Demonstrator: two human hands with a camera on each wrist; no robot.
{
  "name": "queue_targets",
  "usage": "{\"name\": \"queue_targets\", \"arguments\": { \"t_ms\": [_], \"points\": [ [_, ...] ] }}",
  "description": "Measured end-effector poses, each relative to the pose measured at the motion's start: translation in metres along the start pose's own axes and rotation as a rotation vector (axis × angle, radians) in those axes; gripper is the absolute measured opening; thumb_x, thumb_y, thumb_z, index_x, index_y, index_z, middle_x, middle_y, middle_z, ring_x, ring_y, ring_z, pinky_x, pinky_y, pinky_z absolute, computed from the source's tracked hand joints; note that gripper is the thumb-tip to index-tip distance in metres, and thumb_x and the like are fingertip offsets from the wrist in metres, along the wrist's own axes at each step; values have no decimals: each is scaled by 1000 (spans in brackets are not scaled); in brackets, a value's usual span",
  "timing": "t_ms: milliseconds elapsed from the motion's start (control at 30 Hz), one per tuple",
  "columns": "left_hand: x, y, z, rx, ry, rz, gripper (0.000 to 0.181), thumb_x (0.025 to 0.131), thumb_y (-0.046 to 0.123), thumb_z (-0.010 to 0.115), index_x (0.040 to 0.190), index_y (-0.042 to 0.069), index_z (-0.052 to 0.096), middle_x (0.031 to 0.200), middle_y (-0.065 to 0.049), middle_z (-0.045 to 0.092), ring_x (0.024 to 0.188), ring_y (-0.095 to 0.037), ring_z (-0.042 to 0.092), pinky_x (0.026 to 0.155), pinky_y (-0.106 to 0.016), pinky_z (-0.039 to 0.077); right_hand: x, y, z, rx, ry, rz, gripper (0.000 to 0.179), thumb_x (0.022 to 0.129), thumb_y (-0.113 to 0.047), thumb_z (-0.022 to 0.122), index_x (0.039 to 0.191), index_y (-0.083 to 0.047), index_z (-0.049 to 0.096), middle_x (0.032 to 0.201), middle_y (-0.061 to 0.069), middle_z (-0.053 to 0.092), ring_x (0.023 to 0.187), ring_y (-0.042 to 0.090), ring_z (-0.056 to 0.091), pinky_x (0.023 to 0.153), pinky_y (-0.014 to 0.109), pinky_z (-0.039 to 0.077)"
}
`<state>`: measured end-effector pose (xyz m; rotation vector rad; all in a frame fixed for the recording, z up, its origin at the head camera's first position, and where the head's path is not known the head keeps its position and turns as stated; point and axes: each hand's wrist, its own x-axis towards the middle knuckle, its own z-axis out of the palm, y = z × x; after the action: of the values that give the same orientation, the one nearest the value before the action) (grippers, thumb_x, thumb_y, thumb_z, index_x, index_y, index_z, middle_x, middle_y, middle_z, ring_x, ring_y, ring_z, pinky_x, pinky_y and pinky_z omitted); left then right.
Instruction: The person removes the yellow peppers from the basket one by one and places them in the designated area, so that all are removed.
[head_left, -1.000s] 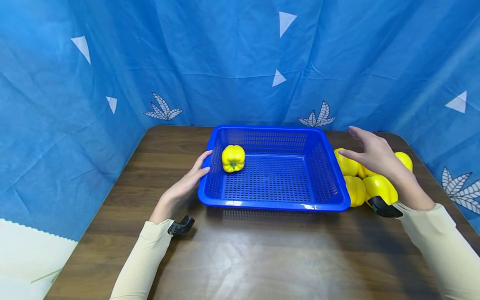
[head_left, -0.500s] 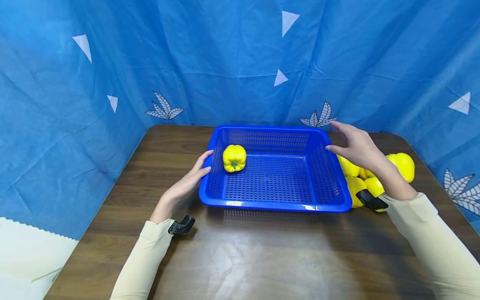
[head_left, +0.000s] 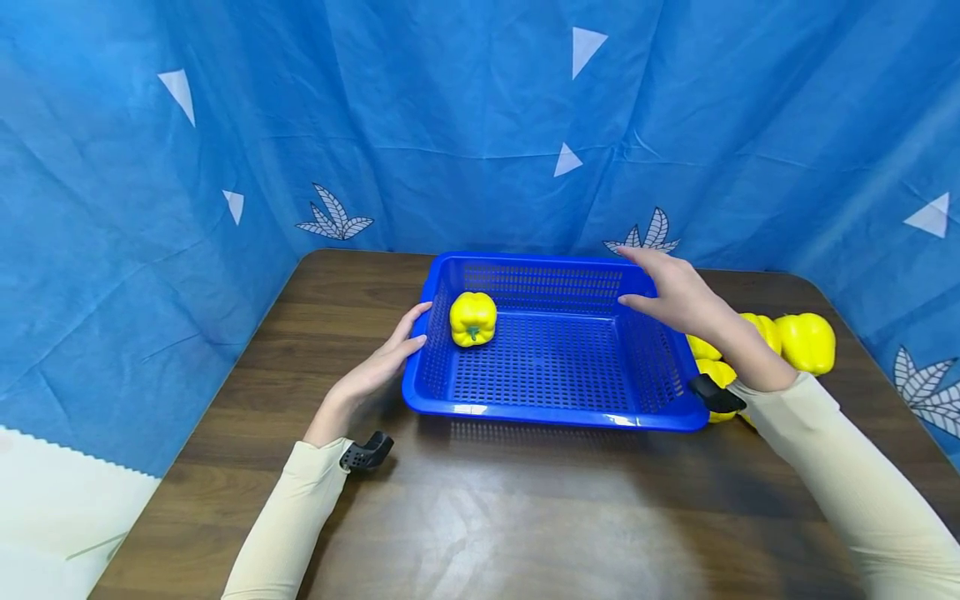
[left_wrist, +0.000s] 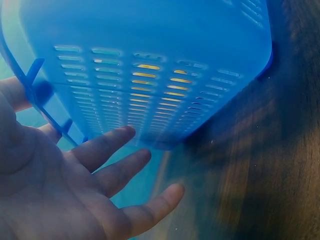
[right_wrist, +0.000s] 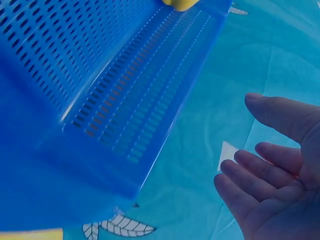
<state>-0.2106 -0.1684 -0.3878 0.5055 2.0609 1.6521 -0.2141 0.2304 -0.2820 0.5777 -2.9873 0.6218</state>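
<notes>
A blue plastic basket [head_left: 555,417] with slotted walls stands on the table, holding a yellow bell pepper [head_left: 473,318] near its left end. My left hand [head_left: 371,371] is at the basket's left rim, thumb and forefinger touching it. In the left wrist view, the other fingers [left_wrist: 120,172] stretch out beneath the rim, spread apart. My right hand [head_left: 678,292] hovers over the basket's right back corner, with thumb and fingers apart and nothing between them; the right wrist view shows the bare palm [right_wrist: 285,215].
Several more yellow bell peppers [head_left: 806,342] lie right of the basket, partly hidden by my right forearm and the basket wall. A blue patterned curtain [head_left: 480,125] hangs behind the brown wooden table [head_left: 525,517].
My right hand has moved left, from above the peppers on the right to over the basket's right end. The left hand stays at the rim. The view has shifted slightly.
</notes>
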Motion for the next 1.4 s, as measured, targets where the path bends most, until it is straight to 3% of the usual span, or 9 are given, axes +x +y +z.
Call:
{"name": "queue_targets", "arguments": {
  "t_ms": [233, 567, 867, 1400],
  "points": [
    [1, -1, -1, -8, 11, -16, 55, 100, 34, 33, 148, 38, 4, 159, -2, -2, 144, -38, 15, 113, -62, 21, 13, -10, 7, -18, -18, -78, 63, 86, -10, 65, 142, -2, 36, 146, 23, 38, 136, 43, 33, 109, 59, 30],
    [-1, -2, 4, -28, -24, -6, 56, 101, 29, 30, 149, 30, 1, 159, -8, -3, 143, -42, 17, 112, -62, 22, 29, -14, 29, -32, -118, -194, 64, 85, -7, 66, 142, -1, 36, 143, 22, 42, 133, 41, 38, 107, 56, 35],
    [0, -1, 0, -15, 5, -2, 56, 101, 30, 32, 149, 32, 3, 159, -6, -2, 144, -40, 14, 113, -63, 20, 46, -29, 40, -20, -155, -244, 64, 86, -3, 64, 143, -5, 36, 146, 18, 41, 135, 37, 38, 107, 53, 37],
    [0, 0, -1, -4, 6, -12, 56, 101, 32, 32, 149, 34, 2, 159, -5, -3, 144, -39, 14, 113, -61, 20, 83, -38, 74, -42, -211, -424, 61, 83, -1, 65, 139, -7, 42, 143, 14, 46, 133, 32, 43, 107, 46, 41]
  ]
}}
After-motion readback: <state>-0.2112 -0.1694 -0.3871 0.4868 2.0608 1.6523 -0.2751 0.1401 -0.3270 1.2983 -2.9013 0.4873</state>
